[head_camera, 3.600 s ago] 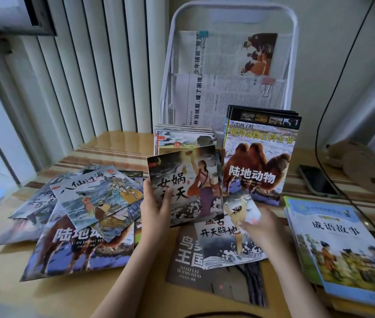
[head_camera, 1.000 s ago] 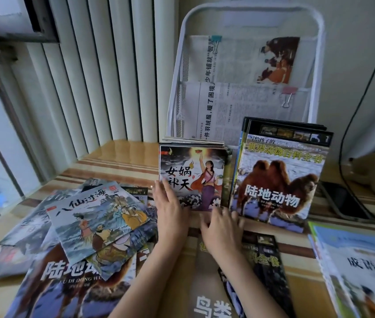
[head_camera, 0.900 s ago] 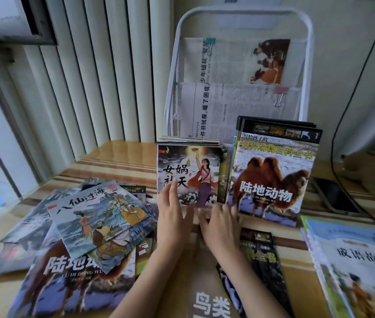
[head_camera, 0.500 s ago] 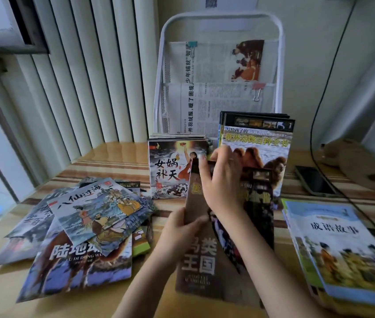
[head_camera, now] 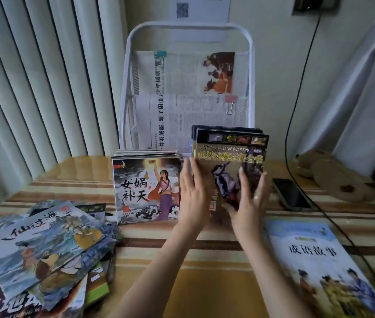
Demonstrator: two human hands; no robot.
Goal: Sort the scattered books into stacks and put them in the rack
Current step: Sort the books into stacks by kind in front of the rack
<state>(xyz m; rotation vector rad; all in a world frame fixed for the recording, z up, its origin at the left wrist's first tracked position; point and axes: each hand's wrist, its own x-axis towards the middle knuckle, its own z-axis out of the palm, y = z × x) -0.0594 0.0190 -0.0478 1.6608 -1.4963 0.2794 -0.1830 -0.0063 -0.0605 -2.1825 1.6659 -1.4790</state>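
Your table carries three groups now. The white rack at the back holds clipped newspapers, and two upright stacks lean at its foot. The loose pile of scattered books on your left has not shifted in the last few seconds. The big change is on the right: the woodpecker book, which you were lifting half a second ago, now stands as the front cover of the tall animal-book stack, covering the camel cover that showed a second ago. The smaller mythology stack sits just beside it, unchanged. That leaves the left pile and the blue story book near your right forearm to sort. Your left hand lies flat with straight fingers against the stack's left edge; your right hand presses open-fingered on the cover, gripping nothing. Mind the phone and black cable close on the right; bare table lies between your forearms
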